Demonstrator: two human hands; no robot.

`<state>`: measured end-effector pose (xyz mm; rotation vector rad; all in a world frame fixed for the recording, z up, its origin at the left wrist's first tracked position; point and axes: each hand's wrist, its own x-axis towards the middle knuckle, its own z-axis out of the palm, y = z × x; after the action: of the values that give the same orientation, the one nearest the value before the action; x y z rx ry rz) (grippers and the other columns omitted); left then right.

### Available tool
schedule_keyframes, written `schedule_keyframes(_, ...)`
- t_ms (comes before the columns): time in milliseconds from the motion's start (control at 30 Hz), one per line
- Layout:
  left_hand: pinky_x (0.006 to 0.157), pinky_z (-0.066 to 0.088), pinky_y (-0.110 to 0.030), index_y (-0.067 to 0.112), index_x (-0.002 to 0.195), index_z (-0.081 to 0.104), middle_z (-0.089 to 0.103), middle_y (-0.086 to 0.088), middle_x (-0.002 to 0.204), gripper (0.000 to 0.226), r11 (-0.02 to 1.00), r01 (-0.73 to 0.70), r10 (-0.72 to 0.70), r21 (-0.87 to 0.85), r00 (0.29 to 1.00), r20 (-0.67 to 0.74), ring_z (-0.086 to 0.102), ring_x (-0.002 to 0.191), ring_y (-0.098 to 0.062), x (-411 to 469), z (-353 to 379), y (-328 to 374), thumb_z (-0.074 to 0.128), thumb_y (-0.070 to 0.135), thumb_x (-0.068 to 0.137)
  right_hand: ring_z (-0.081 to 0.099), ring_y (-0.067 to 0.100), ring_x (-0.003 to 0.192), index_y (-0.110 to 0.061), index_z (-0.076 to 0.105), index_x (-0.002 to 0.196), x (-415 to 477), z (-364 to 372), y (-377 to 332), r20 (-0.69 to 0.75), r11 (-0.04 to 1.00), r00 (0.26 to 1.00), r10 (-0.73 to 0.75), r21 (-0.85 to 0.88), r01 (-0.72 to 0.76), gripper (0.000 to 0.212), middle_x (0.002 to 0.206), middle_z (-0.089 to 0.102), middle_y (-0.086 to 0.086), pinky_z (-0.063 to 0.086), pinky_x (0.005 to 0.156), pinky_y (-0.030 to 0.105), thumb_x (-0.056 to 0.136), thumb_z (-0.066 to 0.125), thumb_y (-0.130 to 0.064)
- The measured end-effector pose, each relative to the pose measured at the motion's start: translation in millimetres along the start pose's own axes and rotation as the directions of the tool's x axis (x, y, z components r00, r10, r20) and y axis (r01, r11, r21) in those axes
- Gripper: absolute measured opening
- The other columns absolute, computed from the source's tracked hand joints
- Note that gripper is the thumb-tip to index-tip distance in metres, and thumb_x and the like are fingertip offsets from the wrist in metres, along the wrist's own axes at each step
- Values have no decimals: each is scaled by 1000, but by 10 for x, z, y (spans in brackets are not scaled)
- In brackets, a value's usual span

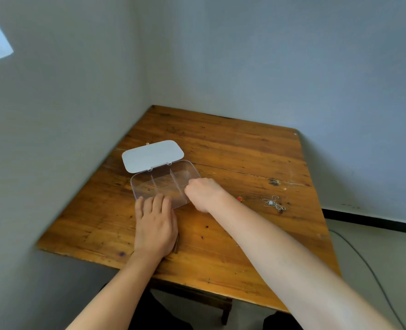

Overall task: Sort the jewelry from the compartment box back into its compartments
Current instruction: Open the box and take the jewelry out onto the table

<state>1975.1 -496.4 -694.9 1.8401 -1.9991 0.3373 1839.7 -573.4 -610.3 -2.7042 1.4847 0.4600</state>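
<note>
Fingers point(154, 200) of the left hand point(155, 226) lie flat and close together, their tips touching the near wall of the compartment box point(149, 186); the palm rests on the wooden table point(233, 148). Fingers of the right hand point(203, 192) are curled inward into a loose fist at the box's right end — whether they pinch anything cannot be told, since the back of the hand hides them. Both forearms are bare and reach in from the table's near edge.

Compartment box: clear plastic, rounded corners, two dividers forming three compartments, all showing only the wood beneath. Its white lid point(152, 154) is hinged open and lies flat behind it, toward the table's far left corner. The box sits close to the left edge.

Jewelry lies loose near the table's right edge, well apart from the box — a silver chain necklace point(273, 204) with a pale pendant, a small red piece point(240, 199) between it and the right forearm, and small pieces point(277, 182) farther back, too small to identify.

The table stands in a corner of grey walls point(268, 55).
</note>
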Motion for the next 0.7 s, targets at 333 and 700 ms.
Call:
schedule_keyframes(333,111,27,-54,7,115,58,61,-15,119,27,1000,-1,1,1,1000,-2,52,110,-34,6,-19,5,46,16,93,64,25,93,-11,70,107,-7,-58,151,20,959,1000,-11,282,5,23,108,67,8,48,69,30,90,61,1)
schedule_keyframes(700,113,25,-53,7,119,58,62,-14,121,32,1000,17,-18,13,999,35,52,112,-33,15,-30,17,40,18,95,66,6,85,-23,80,90,-63,-11,398,-95,693,993,66,720,23,16,92,73,-9,56,78,27,75,86,-22)
